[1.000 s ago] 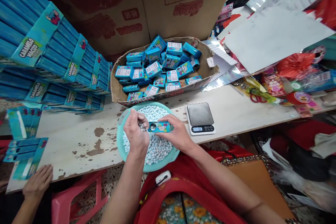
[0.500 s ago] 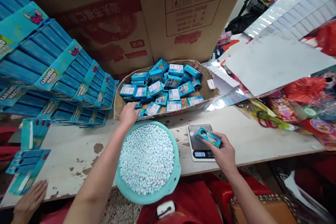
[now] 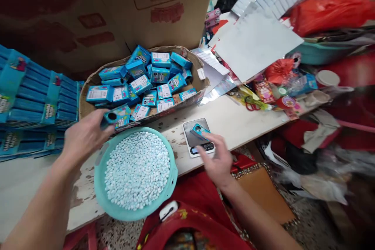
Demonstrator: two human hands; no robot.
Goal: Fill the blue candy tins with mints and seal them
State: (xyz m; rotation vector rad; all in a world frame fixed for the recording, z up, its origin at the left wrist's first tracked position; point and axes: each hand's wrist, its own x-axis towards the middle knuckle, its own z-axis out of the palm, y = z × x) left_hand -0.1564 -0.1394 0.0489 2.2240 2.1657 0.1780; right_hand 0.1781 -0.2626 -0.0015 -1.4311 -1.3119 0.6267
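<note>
My left hand (image 3: 88, 133) is closed around the end of a small blue candy box (image 3: 120, 115) at the front left of a cut-down cardboard tray (image 3: 202, 90). The box's round window faces left. Several similar blue boxes lie in a heap in that tray. My right hand (image 3: 218, 158) is open, thumb and fingers apart, over the right side of a small digital scale (image 3: 190, 137). Another blue candy box (image 3: 199, 131) is tilted on the scale's plate, its right end by my fingertips. Between my hands stands a turquoise basin (image 3: 100, 187) of pale blue candies (image 3: 137, 172).
Stacks of blue packs (image 3: 32, 93) stand at the left. A large carton (image 3: 164, 27) rises behind the tray. White sheets (image 3: 258, 43), red plastic bags (image 3: 331, 11) and mixed packets crowd the right. The table's front edge runs below the scale.
The view has swung right. My left hand has taken hold of a box from the tray. The right hand's box has come down onto the scale, and its fingers have spread; the co-worker's hand is out of view.
</note>
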